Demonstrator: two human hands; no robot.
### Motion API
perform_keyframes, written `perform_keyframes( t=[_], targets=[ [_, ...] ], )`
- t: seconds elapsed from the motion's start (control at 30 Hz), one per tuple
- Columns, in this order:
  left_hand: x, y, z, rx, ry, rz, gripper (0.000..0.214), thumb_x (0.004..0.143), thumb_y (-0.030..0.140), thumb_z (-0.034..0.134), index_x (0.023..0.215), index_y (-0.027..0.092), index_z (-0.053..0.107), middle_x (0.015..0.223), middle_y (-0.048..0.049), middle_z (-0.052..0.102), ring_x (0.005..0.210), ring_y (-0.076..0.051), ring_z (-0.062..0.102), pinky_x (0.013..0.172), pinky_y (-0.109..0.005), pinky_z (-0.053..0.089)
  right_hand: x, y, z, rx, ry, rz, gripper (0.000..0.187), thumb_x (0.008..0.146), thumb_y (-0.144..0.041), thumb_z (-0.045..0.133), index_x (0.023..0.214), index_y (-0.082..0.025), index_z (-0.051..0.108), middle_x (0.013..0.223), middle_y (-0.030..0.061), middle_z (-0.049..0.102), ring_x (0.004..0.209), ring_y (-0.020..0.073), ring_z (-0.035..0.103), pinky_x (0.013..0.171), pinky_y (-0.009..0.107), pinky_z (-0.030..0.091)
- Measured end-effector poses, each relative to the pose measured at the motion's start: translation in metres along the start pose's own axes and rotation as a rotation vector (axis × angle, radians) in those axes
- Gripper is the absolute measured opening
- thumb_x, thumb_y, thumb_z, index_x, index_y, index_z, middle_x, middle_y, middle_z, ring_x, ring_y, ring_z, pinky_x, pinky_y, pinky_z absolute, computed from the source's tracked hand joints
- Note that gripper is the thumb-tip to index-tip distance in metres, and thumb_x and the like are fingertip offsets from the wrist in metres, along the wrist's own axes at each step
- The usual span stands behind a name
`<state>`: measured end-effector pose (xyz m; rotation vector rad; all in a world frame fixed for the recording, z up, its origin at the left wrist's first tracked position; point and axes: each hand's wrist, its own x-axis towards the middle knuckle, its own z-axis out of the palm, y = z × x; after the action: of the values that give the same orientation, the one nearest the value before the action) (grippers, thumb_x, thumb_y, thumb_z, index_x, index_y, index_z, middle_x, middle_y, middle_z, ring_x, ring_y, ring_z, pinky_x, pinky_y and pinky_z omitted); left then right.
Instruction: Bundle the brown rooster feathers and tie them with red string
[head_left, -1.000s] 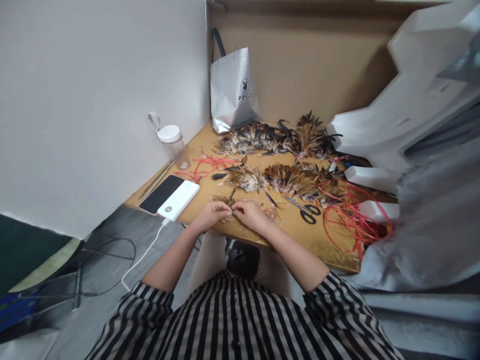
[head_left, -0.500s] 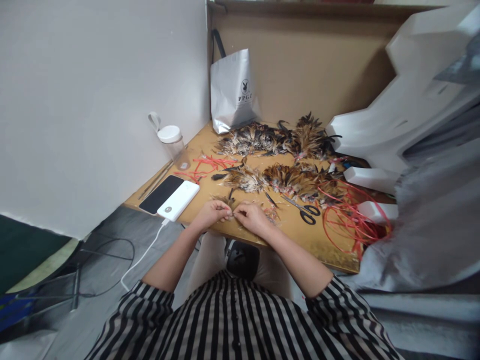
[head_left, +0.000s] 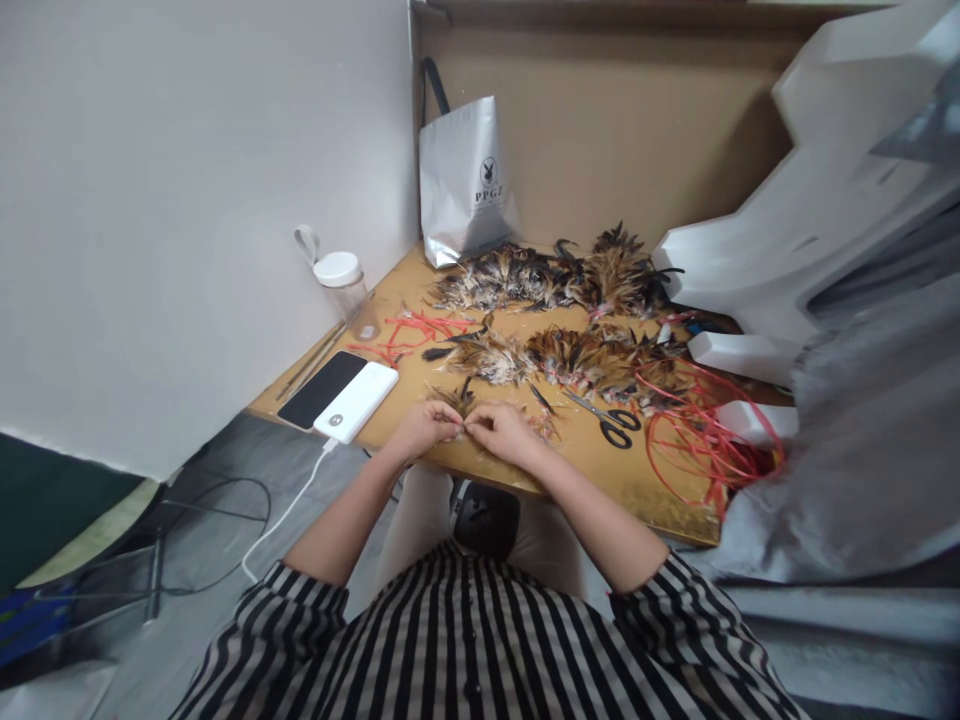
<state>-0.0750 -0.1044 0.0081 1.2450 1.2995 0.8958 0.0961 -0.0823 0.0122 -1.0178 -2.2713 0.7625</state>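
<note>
My left hand (head_left: 435, 426) and my right hand (head_left: 498, 430) meet fingertip to fingertip over the table's front edge. Both are closed in a pinch on a small bunch of brown feathers (head_left: 456, 398), which fans out just beyond the fingertips; its lower ends are hidden by my fingers. Thin loose scraps (head_left: 541, 424) lie by my right hand. Farther right, black-handled scissors (head_left: 611, 424) rest with their blades pointing to the back left. Behind my hands stretches a row of brown and black feathers (head_left: 577, 362), with a second feather row (head_left: 517, 278) behind that.
To the left are a phone (head_left: 322, 390), a white power bank (head_left: 355, 402) with a cable, and a lidded clear jar (head_left: 351, 300). Red strips (head_left: 427, 325) lie near the jar. A tangle of red string (head_left: 690, 450) is at right, and a silver bag (head_left: 465, 185) stands behind.
My hands stay in nearly the same place, still pinched together. The dark feather tip above them stands slightly more to the right and more upright.
</note>
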Motion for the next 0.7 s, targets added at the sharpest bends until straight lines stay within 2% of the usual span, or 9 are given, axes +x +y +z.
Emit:
perform_keyframes(
  t=[0.1, 0.2, 0.3, 0.57, 0.7],
  targets=[
    [0.000, -0.002, 0.003, 0.061, -0.012, 0.041, 0.013, 0.057, 0.020, 0.064, 0.067, 0.013, 0.059, 0.051, 0.0032, 0.054, 0.047, -0.007, 0.046, 0.049, -0.019, 0.035, 0.008, 0.008, 0.003, 0.083, 0.016, 0.074, 0.019, 0.076, -0.019, 0.049, 0.082, -0.018, 0.066, 0.076, 0.0017, 0.064, 0.067, 0.0117, 0.054, 0.061, 0.022, 0.037],
    [-0.002, -0.004, 0.005, 0.180, 0.001, 0.118, 0.008, 0.060, 0.016, 0.060, 0.067, 0.013, 0.061, 0.056, 0.0020, 0.056, 0.051, -0.008, 0.047, 0.051, -0.019, 0.036, 0.014, 0.013, 0.008, 0.074, -0.055, 0.064, 0.020, 0.075, -0.018, 0.049, 0.081, -0.019, 0.068, 0.073, 0.0002, 0.066, 0.064, 0.0117, 0.055, 0.059, 0.021, 0.036],
    [-0.005, -0.006, 0.004, 0.306, 0.043, 0.200, 0.010, 0.063, 0.016, 0.056, 0.070, 0.015, 0.063, 0.061, 0.0004, 0.060, 0.055, -0.010, 0.050, 0.053, -0.021, 0.038, 0.017, 0.015, 0.010, 0.010, -0.101, 0.053, 0.019, 0.072, -0.017, 0.050, 0.076, -0.019, 0.069, 0.067, -0.0003, 0.065, 0.061, 0.0117, 0.055, 0.057, 0.021, 0.035],
    [-0.008, -0.014, 0.001, 0.614, 0.201, 0.453, 0.015, 0.074, 0.016, 0.050, 0.079, 0.020, 0.063, 0.078, -0.0033, 0.065, 0.074, -0.015, 0.057, 0.072, -0.026, 0.042, 0.020, 0.011, 0.010, -0.041, -0.106, 0.120, 0.015, 0.071, -0.023, 0.055, 0.070, -0.019, 0.069, 0.064, 0.0001, 0.065, 0.058, 0.0109, 0.054, 0.055, 0.021, 0.034],
    [-0.007, -0.018, 0.002, 0.663, 0.217, 0.502, 0.016, 0.077, 0.018, 0.049, 0.084, 0.019, 0.063, 0.082, -0.0053, 0.064, 0.079, -0.016, 0.056, 0.076, -0.028, 0.041, 0.020, 0.009, 0.010, -0.075, -0.093, 0.124, 0.013, 0.071, -0.023, 0.055, 0.070, -0.020, 0.067, 0.065, 0.0000, 0.064, 0.059, 0.0108, 0.053, 0.055, 0.021, 0.033]
  ],
)
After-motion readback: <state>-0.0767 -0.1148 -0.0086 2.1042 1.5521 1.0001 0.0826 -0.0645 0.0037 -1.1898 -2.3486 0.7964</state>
